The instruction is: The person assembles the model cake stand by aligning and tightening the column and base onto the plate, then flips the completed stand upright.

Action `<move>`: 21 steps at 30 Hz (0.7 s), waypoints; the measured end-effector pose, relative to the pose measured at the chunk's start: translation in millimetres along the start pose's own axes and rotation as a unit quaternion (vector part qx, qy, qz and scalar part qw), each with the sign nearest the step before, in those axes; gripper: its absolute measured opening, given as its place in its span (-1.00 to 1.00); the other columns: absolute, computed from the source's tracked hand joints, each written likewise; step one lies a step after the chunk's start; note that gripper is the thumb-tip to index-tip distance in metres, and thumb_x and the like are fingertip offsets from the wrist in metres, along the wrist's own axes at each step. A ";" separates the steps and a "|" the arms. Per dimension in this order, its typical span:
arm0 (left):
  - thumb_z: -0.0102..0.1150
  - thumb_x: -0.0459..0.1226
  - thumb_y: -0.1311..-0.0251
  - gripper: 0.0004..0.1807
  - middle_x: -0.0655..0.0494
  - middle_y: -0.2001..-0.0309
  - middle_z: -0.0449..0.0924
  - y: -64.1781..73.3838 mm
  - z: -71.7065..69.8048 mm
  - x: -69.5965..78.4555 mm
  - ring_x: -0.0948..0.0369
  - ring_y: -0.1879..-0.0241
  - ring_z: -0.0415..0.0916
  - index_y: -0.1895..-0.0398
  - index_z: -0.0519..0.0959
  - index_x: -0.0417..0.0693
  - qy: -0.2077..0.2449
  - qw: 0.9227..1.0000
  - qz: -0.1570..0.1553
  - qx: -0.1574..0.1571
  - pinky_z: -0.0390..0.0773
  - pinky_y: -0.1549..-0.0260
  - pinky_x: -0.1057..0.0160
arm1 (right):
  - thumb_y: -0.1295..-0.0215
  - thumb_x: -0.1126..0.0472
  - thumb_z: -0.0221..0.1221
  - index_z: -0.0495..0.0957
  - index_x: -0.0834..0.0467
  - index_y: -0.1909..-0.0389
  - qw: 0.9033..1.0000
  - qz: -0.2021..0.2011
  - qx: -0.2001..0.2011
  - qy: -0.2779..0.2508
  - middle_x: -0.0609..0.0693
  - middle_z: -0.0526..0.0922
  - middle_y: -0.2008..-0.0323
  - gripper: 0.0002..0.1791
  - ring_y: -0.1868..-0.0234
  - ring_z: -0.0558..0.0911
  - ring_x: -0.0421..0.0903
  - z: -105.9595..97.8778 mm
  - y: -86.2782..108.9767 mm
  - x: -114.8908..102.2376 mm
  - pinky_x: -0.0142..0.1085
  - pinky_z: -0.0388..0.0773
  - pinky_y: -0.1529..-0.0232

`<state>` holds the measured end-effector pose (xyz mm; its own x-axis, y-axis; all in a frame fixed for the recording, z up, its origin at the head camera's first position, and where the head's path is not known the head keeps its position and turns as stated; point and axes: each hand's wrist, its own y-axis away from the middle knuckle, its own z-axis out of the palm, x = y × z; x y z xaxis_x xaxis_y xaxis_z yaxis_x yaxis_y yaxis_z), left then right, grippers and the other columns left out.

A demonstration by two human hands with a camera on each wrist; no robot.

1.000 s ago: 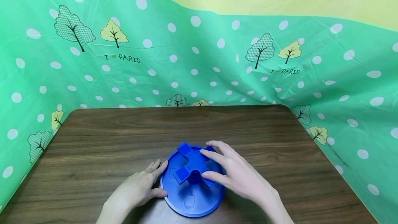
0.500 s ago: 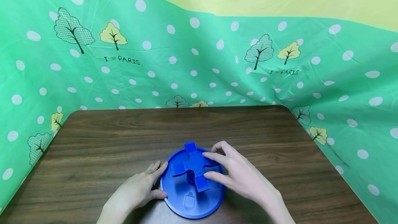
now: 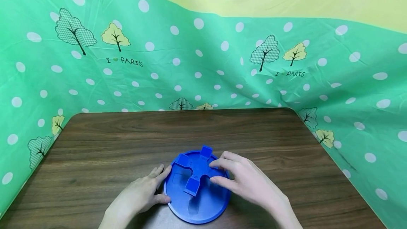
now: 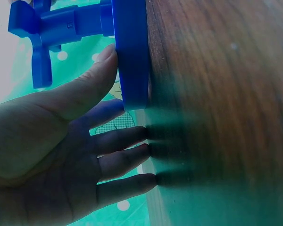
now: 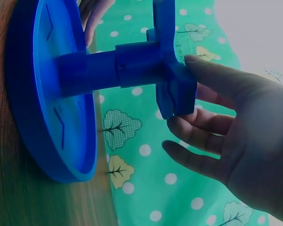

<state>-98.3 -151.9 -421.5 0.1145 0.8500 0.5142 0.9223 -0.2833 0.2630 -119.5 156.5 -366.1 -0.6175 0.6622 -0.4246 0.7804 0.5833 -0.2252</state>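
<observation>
A round blue base [image 3: 182,206] with a raised rim lies on the table. From its middle rises a blue post [image 5: 101,70], topped by a blue four-armed cross piece [image 3: 199,167] with upturned ends. My left hand [image 3: 140,190] rests beside the base, fingers spread, thumb and index fingertips against its rim. In the left wrist view the thumb [image 4: 92,80] presses the rim's upper edge, and the other fingertips reach the tabletop. My right hand [image 3: 245,176] pinches the right arm of the cross between thumb and fingers, largely hiding that arm in the head view.
Dark wood-grain table [image 3: 111,144] spreads around the base. A green and yellow curtain [image 3: 197,59] with white dots and printed trees hangs along the table's back and both sides.
The cross piece has turned clockwise as seen from above, with my right fingers shifting along it. The base and my left hand stay in place.
</observation>
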 end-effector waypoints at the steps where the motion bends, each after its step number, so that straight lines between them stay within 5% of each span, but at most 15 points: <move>1: 0.47 0.10 -0.11 -0.02 -0.22 -0.57 0.23 0.3 0.0 -0.2 -0.29 -0.47 0.31 -0.57 0.29 0.04 0.000 1.000 0.002 0.002 0.36 -0.35 -0.39 | -0.37 -0.17 0.29 0.71 -0.17 -0.03 1.000 -0.005 0.004 -0.001 -0.44 0.49 0.27 -0.69 0.30 0.51 -0.41 0.0 -0.3 -0.2 -0.54 0.51 0.28; 5: 0.48 0.09 -0.10 -0.02 -0.22 -0.57 0.23 1.2 -0.1 -0.7 -0.29 -0.46 0.33 -0.57 0.30 0.02 -0.001 1.000 0.008 0.009 0.37 -0.34 -0.38 | -0.34 -0.05 0.36 0.72 -0.15 0.02 0.999 -0.023 0.035 0.002 -0.41 0.52 0.25 -0.76 0.23 0.54 -0.38 0.6 -1.7 -1.1 -0.51 0.55 0.23; 9: 0.47 0.09 -0.10 -0.02 -0.21 -0.57 0.24 1.0 -0.9 -0.6 -0.31 -0.45 0.34 -0.57 0.30 0.03 -0.003 1.000 0.006 0.008 0.38 -0.33 -0.39 | -0.30 -0.03 0.40 0.66 -0.16 -0.13 0.997 -0.032 0.061 0.023 -0.29 0.57 -0.10 -0.61 -0.14 0.54 -0.30 3.1 -4.6 -1.9 -0.32 0.65 -0.09; 14: 0.47 0.10 -0.09 -0.02 -0.21 -0.57 0.24 0.0 -2.2 -0.3 -0.33 -0.43 0.35 -0.57 0.30 0.04 -0.004 1.000 0.000 0.003 0.38 -0.32 -0.40 | -0.45 -0.12 0.23 0.42 -0.20 -0.46 1.000 -0.019 0.004 0.015 -0.22 0.23 -0.59 -0.42 -0.64 0.20 -0.05 9.7 -7.9 -4.6 0.17 0.40 -0.46; 17: 0.47 0.11 -0.10 -0.02 -0.21 -0.56 0.24 -0.1 -2.8 -0.3 -0.33 -0.43 0.36 -0.57 0.30 0.04 -0.005 1.000 0.000 0.003 0.38 -0.31 -0.41 | -0.54 -0.09 0.12 0.34 -0.23 -0.52 0.999 -0.008 -0.032 0.001 -0.25 0.11 -0.64 -0.43 -0.69 0.04 0.01 13.5 -8.8 -6.7 0.37 0.24 -0.48; 21: 0.47 0.10 -0.10 -0.03 -0.22 -0.56 0.24 0.1 -3.3 -0.7 -0.32 -0.44 0.35 -0.56 0.31 0.04 -0.003 1.000 0.003 0.006 0.38 -0.31 -0.41 | -0.56 -0.06 0.09 0.35 -0.23 -0.51 0.999 0.003 -0.042 -0.002 -0.25 0.18 -0.62 -0.45 -0.69 0.04 0.01 15.4 -9.2 -8.4 0.38 0.18 -0.50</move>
<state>-99.5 -154.0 -419.2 0.1220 0.8507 0.5113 0.9258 -0.2832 0.2504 -120.0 138.4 -374.0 -0.6117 0.6650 -0.4285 0.7736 0.6161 -0.1483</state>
